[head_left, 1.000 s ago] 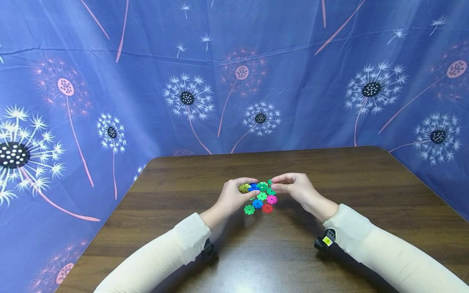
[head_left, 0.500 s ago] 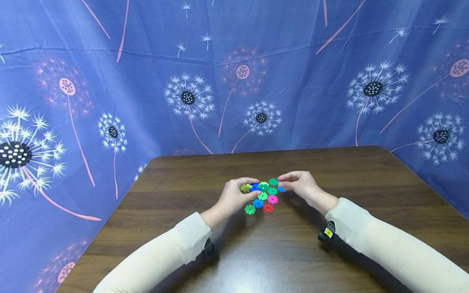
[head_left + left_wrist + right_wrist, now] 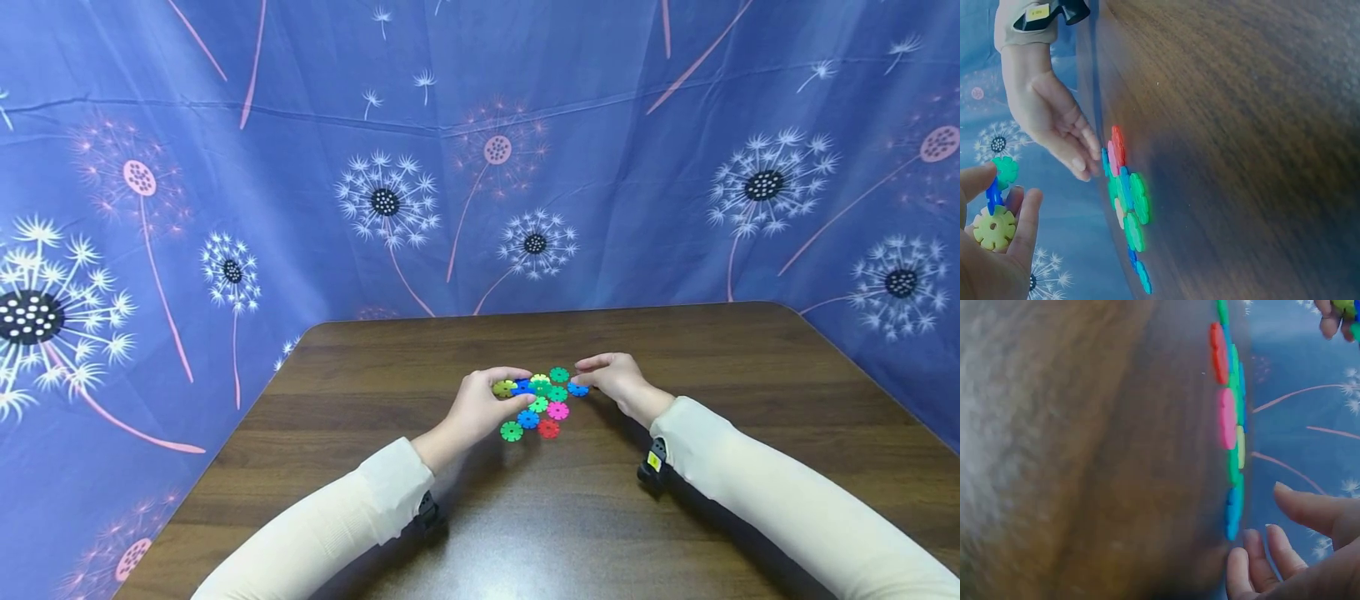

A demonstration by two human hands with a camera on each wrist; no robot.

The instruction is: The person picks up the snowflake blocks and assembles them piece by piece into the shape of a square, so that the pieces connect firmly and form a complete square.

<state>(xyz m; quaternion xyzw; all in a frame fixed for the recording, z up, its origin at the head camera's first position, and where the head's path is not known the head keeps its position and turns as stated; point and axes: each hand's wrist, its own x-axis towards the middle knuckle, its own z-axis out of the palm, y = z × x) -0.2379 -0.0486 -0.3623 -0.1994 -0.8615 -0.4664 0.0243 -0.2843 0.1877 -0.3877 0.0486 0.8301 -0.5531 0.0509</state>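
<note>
My left hand (image 3: pixel 480 406) holds a small joined piece above the table, its thumb and fingers around a yellow snowflake disc (image 3: pixel 994 228), a blue disc (image 3: pixel 994 196) and a green disc (image 3: pixel 1006 172). Below and beyond it, loose notched discs lie on the tabletop, among them a red disc (image 3: pixel 548 428), a pink disc (image 3: pixel 558 410) and a green disc (image 3: pixel 512 431). At the right end of this group, my right hand (image 3: pixel 618 385) is beside a blue disc (image 3: pixel 577 389). In the right wrist view its fingers are spread, with nothing between them.
The discs lie close together on a brown wooden table (image 3: pixel 360 358). A blue dandelion-print cloth (image 3: pixel 615 250) hangs behind the table's far edge. Each wrist carries a black camera, such as the right wrist camera (image 3: pixel 652 464).
My right hand has drawn back to the right from the green disc at the group's far edge. A blue disc now shows flat by its fingertips. The left hand stays nearly still.
</note>
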